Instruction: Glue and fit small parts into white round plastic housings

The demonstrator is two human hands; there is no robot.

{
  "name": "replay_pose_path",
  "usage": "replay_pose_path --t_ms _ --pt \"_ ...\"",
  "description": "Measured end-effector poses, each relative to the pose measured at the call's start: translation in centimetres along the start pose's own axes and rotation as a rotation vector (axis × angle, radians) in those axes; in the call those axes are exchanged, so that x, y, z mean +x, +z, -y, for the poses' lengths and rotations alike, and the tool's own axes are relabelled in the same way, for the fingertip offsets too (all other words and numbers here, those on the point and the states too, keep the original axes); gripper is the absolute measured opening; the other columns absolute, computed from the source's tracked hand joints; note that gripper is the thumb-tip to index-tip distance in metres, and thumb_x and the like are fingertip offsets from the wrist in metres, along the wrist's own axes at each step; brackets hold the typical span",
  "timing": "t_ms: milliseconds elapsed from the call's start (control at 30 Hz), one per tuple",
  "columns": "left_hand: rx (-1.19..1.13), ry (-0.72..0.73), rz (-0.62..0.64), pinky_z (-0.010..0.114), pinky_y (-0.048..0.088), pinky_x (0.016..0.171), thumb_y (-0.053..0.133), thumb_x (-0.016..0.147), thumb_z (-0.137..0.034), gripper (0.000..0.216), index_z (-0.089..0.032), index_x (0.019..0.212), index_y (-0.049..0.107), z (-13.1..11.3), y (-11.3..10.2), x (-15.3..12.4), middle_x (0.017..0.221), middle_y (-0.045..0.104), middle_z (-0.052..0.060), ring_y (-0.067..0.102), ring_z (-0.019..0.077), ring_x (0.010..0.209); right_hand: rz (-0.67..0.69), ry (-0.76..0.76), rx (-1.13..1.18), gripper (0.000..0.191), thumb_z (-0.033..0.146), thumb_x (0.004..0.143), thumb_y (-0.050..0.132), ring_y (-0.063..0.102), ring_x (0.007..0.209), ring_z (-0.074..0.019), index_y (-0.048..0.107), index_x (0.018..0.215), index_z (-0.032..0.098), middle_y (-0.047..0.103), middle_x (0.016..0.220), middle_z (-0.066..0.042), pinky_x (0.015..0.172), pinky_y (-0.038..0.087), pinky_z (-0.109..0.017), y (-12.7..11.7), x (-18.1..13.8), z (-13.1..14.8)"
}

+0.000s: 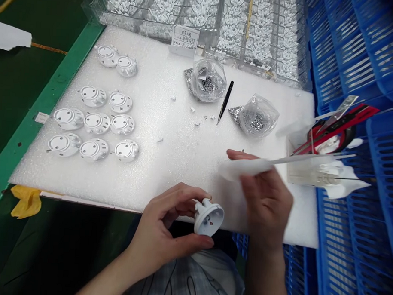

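My left hand [174, 220] pinches a round white plastic housing [210, 221] between thumb and fingers. The housing is tilted, its hollow inside faces right, and small metal bits show within it. Just above and to the right, my right hand [266, 193] is closed around a translucent white plastic tool [247, 167] with a long thin stem pointing right. Motion blurs this tool, so its exact kind is unclear; it is apart from the housing. Several similar white housings [95, 150] lie in rows on the left of the white foam sheet [170, 164].
Two clear bags of small metal parts [209, 81] [257, 117] flank black tweezers [225, 103]. Trays of small white parts [201, 10] line the back, behind a paper label [185, 37]. At right, a holder contains a red-handled cutter [342, 126] beside blue crates [351, 54].
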State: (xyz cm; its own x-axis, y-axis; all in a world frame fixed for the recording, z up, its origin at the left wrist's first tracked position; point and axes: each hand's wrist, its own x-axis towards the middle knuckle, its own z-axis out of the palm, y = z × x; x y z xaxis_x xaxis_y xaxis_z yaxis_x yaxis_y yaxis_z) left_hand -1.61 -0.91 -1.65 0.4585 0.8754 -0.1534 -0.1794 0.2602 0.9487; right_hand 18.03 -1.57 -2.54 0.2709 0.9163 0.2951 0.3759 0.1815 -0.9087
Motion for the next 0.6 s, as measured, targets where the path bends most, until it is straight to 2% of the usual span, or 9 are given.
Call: replay_pose_path --t_ms 67,133,200,267,367,400,467,600 --pt "-0.154 -0.111 0.010 0.024 0.060 0.066 0.095 0.077 -0.040 0.038 -0.025 0.108 0.079 0.1 0.1 0.2 0.091 0.074 0.003 0.068 0.0142 0.071 -0.115 0.099 0.242 0.022 0.042 0.101 0.067 0.073 0.080 -0.0198 0.071 0.111 0.023 0.079 0.100 -0.006 0.066 0.057 -0.033 -0.8 -0.2 0.3" --pt "-0.300 -0.252 0.003 0.024 0.059 0.066 0.096 0.074 -0.043 0.045 -0.023 0.111 0.078 0.0 0.2 0.7 0.085 0.074 0.003 0.067 0.0149 0.071 -0.212 0.142 0.350 0.035 0.055 0.092 0.075 0.060 0.058 -0.0143 0.072 0.096 0.020 0.071 0.076 -0.002 0.046 0.041 -0.026 -1.7 -0.2 0.4" --pt "-0.409 -0.401 -0.035 0.025 0.058 0.069 0.098 0.071 -0.044 0.051 -0.019 0.111 0.078 -0.3 0.3 1.2 0.085 0.074 0.004 0.068 0.0158 0.074 -0.263 0.187 0.363 0.046 0.064 0.081 0.083 0.048 0.052 -0.0109 0.071 0.084 0.019 0.057 0.063 0.003 0.042 0.029 -0.024 -2.5 0.2 0.4" --pt "-0.495 -0.502 -0.068 0.026 0.058 0.073 0.099 0.070 -0.043 0.052 -0.016 0.110 0.079 -0.8 0.4 1.7 0.090 0.075 0.005 0.068 0.0155 0.075 -0.293 0.261 0.384 0.051 0.067 0.073 0.086 0.040 0.051 -0.0092 0.069 0.079 0.019 0.046 0.060 0.006 0.043 0.026 -0.023 -2.8 0.8 0.5" --pt "-0.605 -0.537 -0.068 0.022 0.057 0.075 0.099 0.071 -0.040 0.046 -0.014 0.104 0.080 -1.4 0.5 2.1 0.091 0.076 0.005 0.067 0.0128 0.076 -0.369 0.305 0.390 0.051 0.066 0.075 0.084 0.033 0.053 -0.0085 0.063 0.076 0.019 0.040 0.063 0.006 0.045 0.023 -0.024 -2.1 1.6 1.0" --pt "-0.631 -0.538 -0.065 0.021 0.057 0.075 0.099 0.072 -0.039 0.043 -0.013 0.101 0.081 -1.5 0.5 2.2 0.090 0.076 0.005 0.068 0.0120 0.076 -0.407 0.273 0.356 0.050 0.065 0.080 0.080 0.033 0.054 -0.0091 0.061 0.074 0.019 0.039 0.065 0.006 0.046 0.023 -0.025 -1.8 1.8 1.3" --pt "-0.664 -0.533 -0.068 0.019 0.058 0.075 0.098 0.074 -0.035 0.036 -0.014 0.098 0.082 -1.6 0.6 2.3 0.089 0.077 0.004 0.069 0.0115 0.078 -0.443 0.118 0.262 0.044 0.056 0.087 0.074 0.035 0.056 -0.0108 0.056 0.068 0.020 0.036 0.064 0.005 0.049 0.025 -0.027 -1.2 2.1 1.7" --pt "-0.693 -0.510 -0.072 0.020 0.060 0.078 0.097 0.076 -0.032 0.032 -0.015 0.098 0.083 -1.4 0.7 2.2 0.091 0.078 0.003 0.071 0.0117 0.081 -0.303 -0.198 0.120 0.039 0.036 0.085 0.073 0.036 0.052 -0.0115 0.049 0.059 0.020 0.034 0.055 0.005 0.053 0.027 -0.031 -1.3 2.2 2.1"
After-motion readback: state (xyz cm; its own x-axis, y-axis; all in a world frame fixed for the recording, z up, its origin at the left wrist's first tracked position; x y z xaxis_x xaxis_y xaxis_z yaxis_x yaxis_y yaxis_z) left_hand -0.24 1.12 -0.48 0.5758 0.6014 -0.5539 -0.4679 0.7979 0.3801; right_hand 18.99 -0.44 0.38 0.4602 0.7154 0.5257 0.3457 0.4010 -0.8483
